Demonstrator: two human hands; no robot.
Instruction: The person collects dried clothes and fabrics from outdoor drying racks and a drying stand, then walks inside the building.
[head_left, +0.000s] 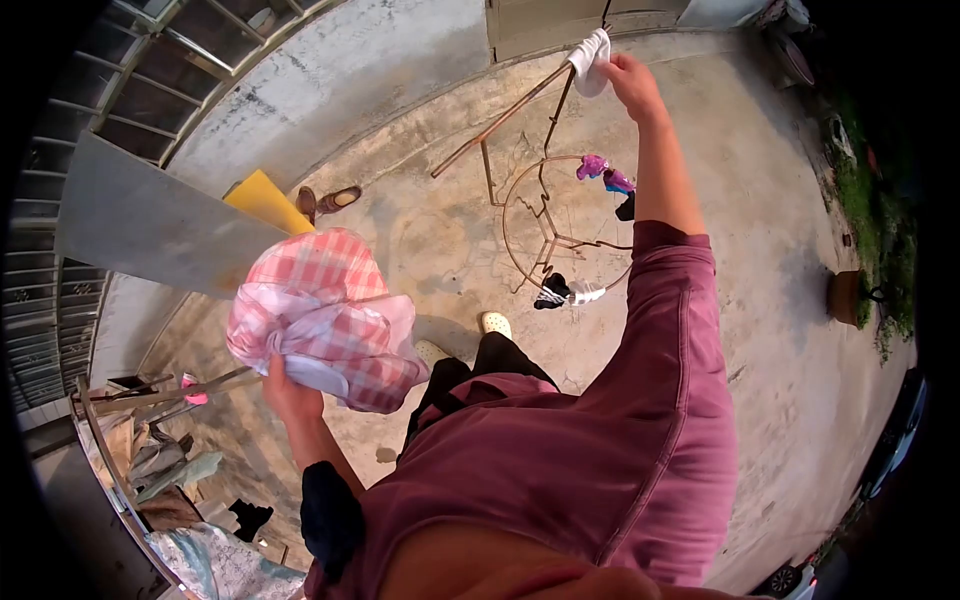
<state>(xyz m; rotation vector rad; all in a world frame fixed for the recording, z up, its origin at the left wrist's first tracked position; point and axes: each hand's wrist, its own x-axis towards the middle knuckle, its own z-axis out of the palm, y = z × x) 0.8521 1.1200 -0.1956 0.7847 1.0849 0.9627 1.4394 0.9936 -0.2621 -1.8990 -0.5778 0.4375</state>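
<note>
My right hand (630, 84) is raised at the top, its fingers pinched on a white cloth (589, 62) that hangs over the upper end of a rusty metal rack (548, 135). At the left, my left hand (290, 388) grips a gathered pink and white checked cloth (325, 310), bunched near the fingers. A dark cloth (332, 520) lies over my left forearm. Small purple items (592, 167) and a black item (552, 290) hang on the rack's round ring, with a white one beside the black.
A grey panel (160, 215), a yellow board (268, 203) and brown shoes (338, 199) are near the wall at the upper left. Cloths and scraps (180, 470) lie on a frame at the lower left. A plant pot (845, 298) stands at the right.
</note>
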